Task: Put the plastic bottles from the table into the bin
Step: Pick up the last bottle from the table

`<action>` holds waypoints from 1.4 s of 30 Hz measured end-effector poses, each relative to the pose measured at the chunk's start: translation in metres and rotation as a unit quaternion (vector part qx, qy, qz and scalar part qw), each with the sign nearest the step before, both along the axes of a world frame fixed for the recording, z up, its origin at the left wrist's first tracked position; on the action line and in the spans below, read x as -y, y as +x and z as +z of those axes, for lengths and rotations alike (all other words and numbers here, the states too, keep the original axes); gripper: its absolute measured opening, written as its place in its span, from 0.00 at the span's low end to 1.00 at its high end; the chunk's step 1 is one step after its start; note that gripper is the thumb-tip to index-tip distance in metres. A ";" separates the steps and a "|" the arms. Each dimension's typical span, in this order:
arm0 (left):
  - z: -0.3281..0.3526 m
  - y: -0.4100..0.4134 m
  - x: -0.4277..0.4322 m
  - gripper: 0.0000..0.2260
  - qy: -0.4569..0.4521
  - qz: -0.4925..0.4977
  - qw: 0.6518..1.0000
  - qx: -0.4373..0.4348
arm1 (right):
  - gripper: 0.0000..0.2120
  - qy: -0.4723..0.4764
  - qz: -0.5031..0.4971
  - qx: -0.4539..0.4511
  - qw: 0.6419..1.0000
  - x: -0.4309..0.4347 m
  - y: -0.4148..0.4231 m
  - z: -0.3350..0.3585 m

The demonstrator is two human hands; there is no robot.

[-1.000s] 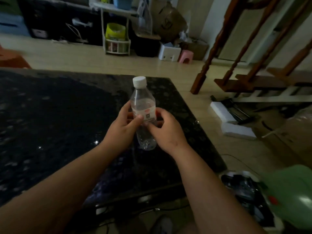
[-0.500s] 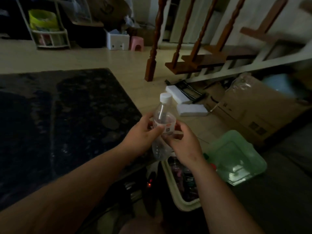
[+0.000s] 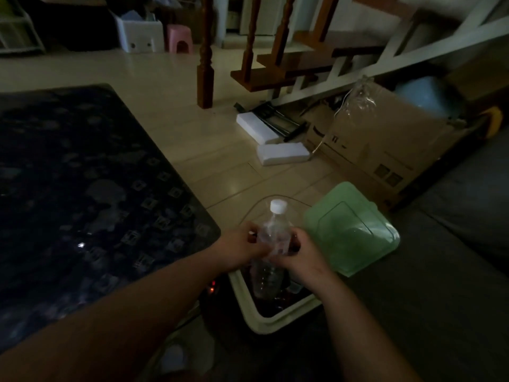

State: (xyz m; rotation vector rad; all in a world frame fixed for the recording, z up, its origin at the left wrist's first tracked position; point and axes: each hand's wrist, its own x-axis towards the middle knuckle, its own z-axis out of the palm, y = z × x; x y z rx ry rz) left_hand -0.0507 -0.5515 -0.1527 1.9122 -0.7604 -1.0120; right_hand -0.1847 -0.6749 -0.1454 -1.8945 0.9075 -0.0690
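Head, bottle [image 3: 273, 235] between left hand [image 3: 242, 248], right hand [image 3: 300, 255]

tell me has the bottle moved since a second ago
Yes. The bottle has gone rightward, from above the dark table to past its edge, and is now over the bin.

My left hand [image 3: 239, 250] and right hand [image 3: 304, 261] cover the middle of the bottle [image 3: 275, 224]. What lies in the bin [image 3: 243, 299] is too dark to tell.
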 end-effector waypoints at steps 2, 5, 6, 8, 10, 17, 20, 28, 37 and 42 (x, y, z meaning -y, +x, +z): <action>-0.008 -0.003 0.001 0.31 0.011 -0.021 1.000 0.004 | 0.40 0.020 0.001 -0.009 1.000 0.001 0.000 -0.005; -0.015 -0.006 0.004 0.32 0.007 -0.031 0.998 0.051 | 0.32 -0.025 0.032 -0.038 0.998 -0.001 0.003 -0.013; -0.017 -0.006 0.006 0.29 0.010 -0.025 0.997 0.068 | 0.28 -0.041 0.040 -0.044 0.997 -0.003 0.004 -0.016; -0.022 -0.006 0.009 0.24 0.041 -0.013 0.994 0.104 | 0.18 -0.079 0.041 -0.062 0.994 -0.007 0.006 -0.022; -0.030 -0.007 0.011 0.21 0.077 -0.011 0.986 0.147 | 0.13 -0.111 0.047 -0.082 0.989 -0.010 0.010 -0.026; -0.044 -0.011 0.024 0.21 0.092 0.002 0.980 0.176 | 0.09 -0.099 0.017 -0.111 0.989 -0.011 0.024 -0.040; -0.037 -0.012 0.026 0.23 0.080 -0.010 0.979 0.187 | 0.10 -0.088 0.012 -0.125 0.988 -0.008 0.022 -0.040; -0.020 0.003 0.031 0.26 0.067 -0.069 0.979 0.181 | 0.08 -0.171 -0.067 -0.127 0.975 0.052 0.014 -0.011; -0.027 -0.020 0.027 0.36 0.100 -0.013 0.959 0.264 | 0.40 -0.330 -0.146 -0.288 0.887 0.132 -0.007 0.003; -0.033 -0.017 0.022 0.34 0.092 -0.024 0.959 0.265 | 0.41 -0.335 -0.171 -0.319 0.870 0.138 -0.014 0.010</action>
